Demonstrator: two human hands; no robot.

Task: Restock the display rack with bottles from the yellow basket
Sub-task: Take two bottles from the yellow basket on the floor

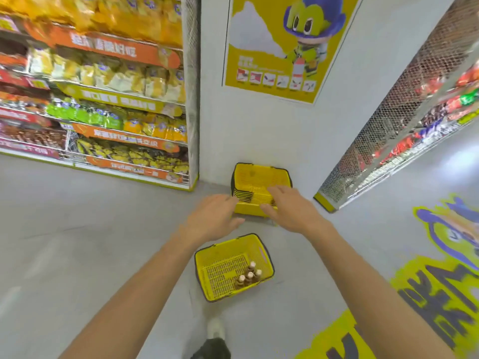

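Aisle floor: open hands touch stacked baskets.

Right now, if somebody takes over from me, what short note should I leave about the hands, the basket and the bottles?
Left hand: open, at the left edge of the stacked baskets by the wall.
Right hand: open, over the stack's front.
Basket on the floor, nearer: a few bottles stand in one corner.
Left to do: shelve those bottles; no hand holds one.

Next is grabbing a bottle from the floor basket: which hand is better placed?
Right, narrowly: the bottles cluster in the basket's right side, on the right hand's side; the left hand is open too.
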